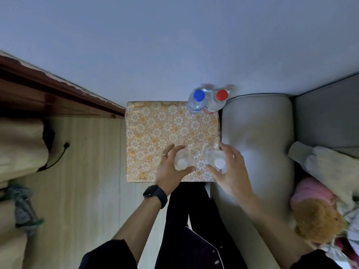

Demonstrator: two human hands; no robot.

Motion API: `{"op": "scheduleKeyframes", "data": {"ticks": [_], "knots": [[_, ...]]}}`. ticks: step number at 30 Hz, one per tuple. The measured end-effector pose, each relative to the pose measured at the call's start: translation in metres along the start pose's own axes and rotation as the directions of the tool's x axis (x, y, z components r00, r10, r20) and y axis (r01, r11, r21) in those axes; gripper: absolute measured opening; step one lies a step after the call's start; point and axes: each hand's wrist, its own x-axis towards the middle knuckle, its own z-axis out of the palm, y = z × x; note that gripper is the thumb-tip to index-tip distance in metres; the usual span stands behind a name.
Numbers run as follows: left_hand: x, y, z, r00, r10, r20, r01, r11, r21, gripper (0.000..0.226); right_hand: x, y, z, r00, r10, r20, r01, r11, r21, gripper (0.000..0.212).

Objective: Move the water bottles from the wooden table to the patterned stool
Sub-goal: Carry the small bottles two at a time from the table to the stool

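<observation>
The patterned stool (155, 133) has an orange and white flower top and stands below me. At its far right corner stand a blue-capped bottle (197, 100) and a red-capped bottle (216, 100), upright and side by side. Over the near right part of the stool, my left hand (171, 171) grips a clear white-capped bottle (182, 162). My right hand (231, 167) grips a second white-capped bottle (217, 161) beside it. Both bottles are upright; whether their bases touch the stool is hidden.
A grey sofa arm (256, 142) presses against the stool's right side, with cushions and a stuffed toy (318, 224) further right. A dark wooden piece of furniture (48, 90) stands at the left by the wall. Beige fabric and a cable (58, 158) lie on the floor.
</observation>
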Motion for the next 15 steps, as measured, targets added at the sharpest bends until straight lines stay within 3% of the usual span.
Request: {"op": "scheduleKeyframes", "data": {"ticks": [2, 5, 9, 15], "knots": [[-0.004, -0.002, -0.001, 0.999, 0.034, -0.009, -0.033, 0.998, 0.046, 0.059, -0.003, -0.002, -0.007, 0.997, -0.040, -0.068, 0.030, 0.990, -0.141, 0.064], [-0.004, -0.005, -0.002, 0.999, 0.040, -0.028, -0.036, 0.989, 0.145, 0.047, -0.003, -0.006, -0.016, 1.000, -0.012, -0.017, 0.007, 0.967, -0.254, 0.045], [0.006, 0.007, -0.002, 0.998, 0.048, -0.035, -0.041, 0.983, 0.179, 0.044, 0.007, -0.013, -0.021, 1.000, -0.015, 0.020, 0.020, 0.968, -0.250, 0.035], [0.046, 0.045, -0.004, 0.988, 0.155, -0.020, -0.150, 0.976, 0.158, 0.043, 0.039, -0.030, -0.036, 0.999, -0.002, -0.054, -0.009, 0.981, -0.195, 0.032]]}}
